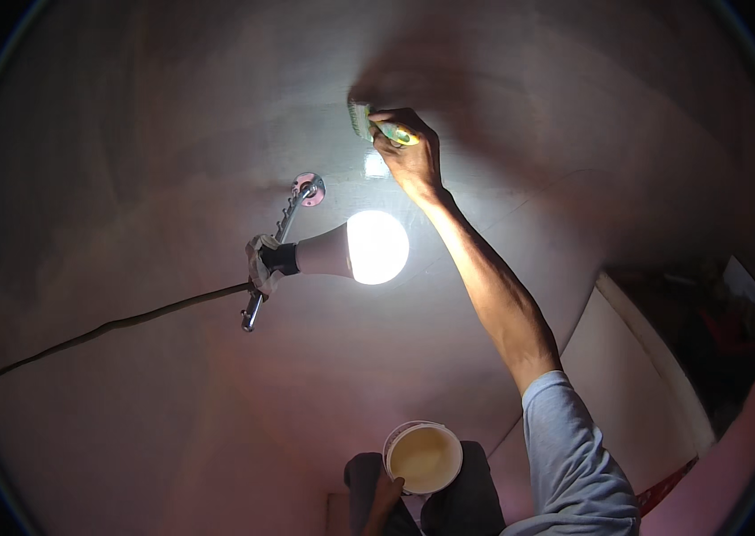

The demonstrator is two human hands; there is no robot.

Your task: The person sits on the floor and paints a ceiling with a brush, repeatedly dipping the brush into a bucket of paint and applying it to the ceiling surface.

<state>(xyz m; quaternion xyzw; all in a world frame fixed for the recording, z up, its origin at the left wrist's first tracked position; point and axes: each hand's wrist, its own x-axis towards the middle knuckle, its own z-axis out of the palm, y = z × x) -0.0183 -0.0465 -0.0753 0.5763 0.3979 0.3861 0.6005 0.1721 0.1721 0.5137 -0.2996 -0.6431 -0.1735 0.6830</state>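
My right hand, arm stretched far up, grips the yellow-green handle of a paintbrush. The pale, wide bristles meet the greyish-pink wall, and the arm throws a dark shadow there. Low in the view, my left hand is closed at the near left side of a white bucket, its fingers partly hidden. Cream-coloured liquid lies inside the bucket, which sits between my knees in dark trousers.
A lit bulb hangs left of my right forearm, tied to a metal hook rail fixed on the wall. From it a dark cable runs left. A pale panel borders a dark recess with clutter on the right.
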